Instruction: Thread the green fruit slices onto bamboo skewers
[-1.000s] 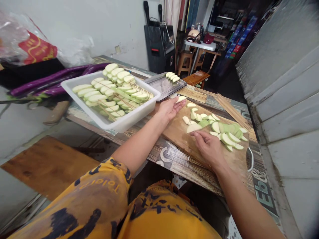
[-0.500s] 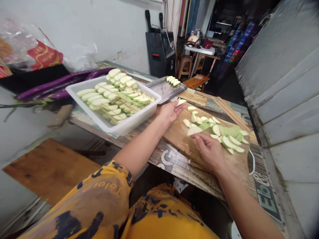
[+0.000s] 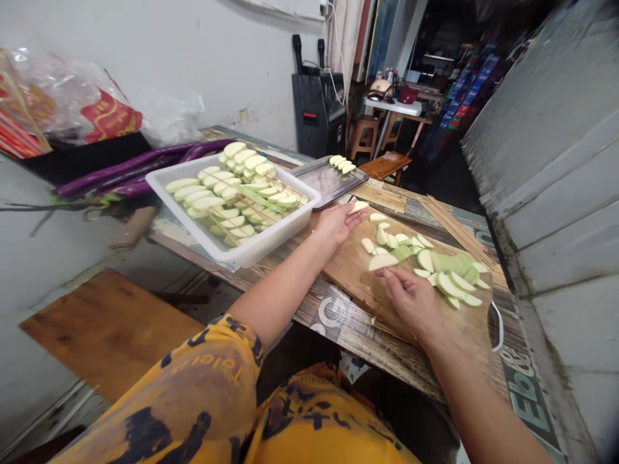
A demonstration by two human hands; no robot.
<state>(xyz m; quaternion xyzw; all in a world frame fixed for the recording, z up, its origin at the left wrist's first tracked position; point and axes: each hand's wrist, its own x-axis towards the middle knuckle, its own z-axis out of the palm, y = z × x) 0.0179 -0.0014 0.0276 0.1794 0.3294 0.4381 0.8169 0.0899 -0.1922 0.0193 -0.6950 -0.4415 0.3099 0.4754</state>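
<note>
The thumb and forefinger of the right hand [image 3: 412, 298] were pinched together at the near edge of a broad pale slice [image 3: 382, 261] lying on the cutting board [image 3: 349, 265]; I could not tell whether they gripped it. Out at the board's far left corner, the fingers of the left hand [image 3: 333, 223] were closed about another green-edged slice [image 3: 358, 206]. Between and to the right of the hands, loose slices [image 3: 452, 265] lay scattered across the board toward its right end, where a white handle [image 3: 498, 327] curved out. Left of the board stood a white tub [image 3: 271, 241], filled with skewered slices. Just past the board's far edge, thin wooden sticks [image 3: 459, 229] lay in a bundle. Beyond its far left corner sat a metal tray [image 3: 322, 183] bearing a short row of slices [image 3: 342, 165]. Well beyond the board stood a black speaker [image 3: 316, 113] and a white-topped table [image 3: 394, 106].
</note>
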